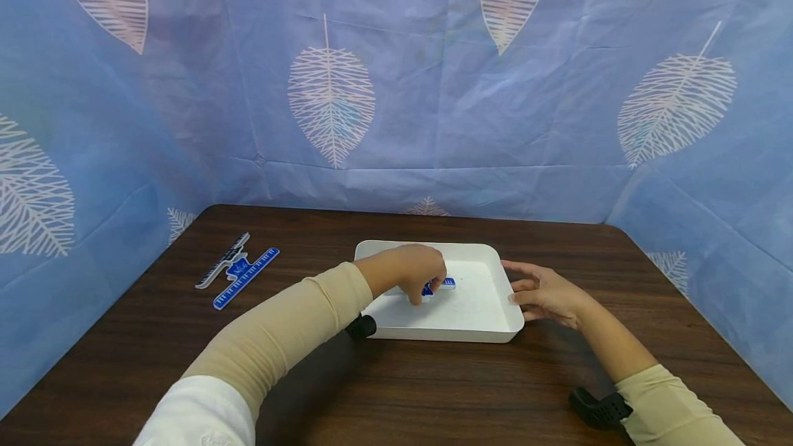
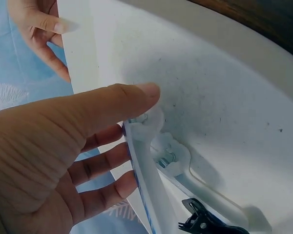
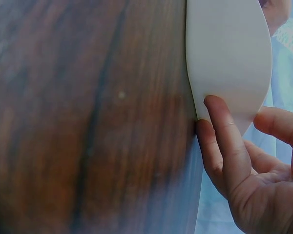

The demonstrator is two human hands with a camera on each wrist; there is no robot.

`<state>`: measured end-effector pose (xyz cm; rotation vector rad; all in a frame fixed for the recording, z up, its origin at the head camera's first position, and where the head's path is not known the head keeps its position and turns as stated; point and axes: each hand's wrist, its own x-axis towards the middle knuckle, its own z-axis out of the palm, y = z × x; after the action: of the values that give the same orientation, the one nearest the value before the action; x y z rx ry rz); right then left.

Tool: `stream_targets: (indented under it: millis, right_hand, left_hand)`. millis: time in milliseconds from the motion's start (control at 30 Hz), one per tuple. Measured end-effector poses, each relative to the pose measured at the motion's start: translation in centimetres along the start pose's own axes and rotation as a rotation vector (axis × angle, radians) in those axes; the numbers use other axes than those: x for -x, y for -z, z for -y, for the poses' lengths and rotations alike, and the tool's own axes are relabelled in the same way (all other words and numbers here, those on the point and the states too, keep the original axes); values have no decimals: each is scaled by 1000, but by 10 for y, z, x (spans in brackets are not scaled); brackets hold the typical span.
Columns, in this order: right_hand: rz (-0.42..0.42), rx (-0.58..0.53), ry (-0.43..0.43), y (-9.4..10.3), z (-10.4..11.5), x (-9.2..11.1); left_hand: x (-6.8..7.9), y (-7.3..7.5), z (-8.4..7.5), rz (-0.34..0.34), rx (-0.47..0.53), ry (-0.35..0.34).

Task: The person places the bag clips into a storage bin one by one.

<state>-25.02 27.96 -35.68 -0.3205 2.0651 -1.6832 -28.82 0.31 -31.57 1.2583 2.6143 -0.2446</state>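
Note:
A white tray [image 1: 489,250] sits mid-table. Inside it, my left hand [image 1: 414,274] curls down and pinches a blue and white plastic ruler-like piece [image 1: 440,285]. In the left wrist view the thumb and fingers of the left hand [image 2: 132,131] hold this piece [image 2: 146,165] on edge above the tray floor [image 2: 224,97]; small screws and a white bracket show on it, with a black clip part [image 2: 200,222] below. My right hand [image 1: 544,293] rests with straight fingers against the tray's right wall [image 3: 229,58], where the right hand [image 3: 234,151] holds nothing.
Two more rulers, one black and one blue [image 1: 238,270], lie joined at the table's far left. The dark wooden table [image 1: 434,391] is bounded by a blue leaf-patterned cloth [image 1: 396,88] at the back and both sides.

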Motion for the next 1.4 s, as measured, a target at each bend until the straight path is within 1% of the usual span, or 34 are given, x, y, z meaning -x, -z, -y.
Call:
stream_targets:
  millis: [267,500,867,1000,1200,1400]
  right_hand:
    - [-5,-6,-6,0,0,0]
    - [-16,-4,-8,0,0,0]
    - [-8,-12,-1,-1,0,1]
    - [-16,-14,-4,-2,-1,1]
    - [-18,-15,-6,-1,-1,1]
    - [-13,-14,-3,-1,0,1]
  left_hand:
    - [2,2,-5,8,37,29]
    - [7,7,-9,3,82,43]
    - [12,12,-11,-13,46,12]
    - [17,15,-10,-36,47,-1]
    - [27,15,-5,-87,56,-25]
    - [38,15,1,-161,61,-46]
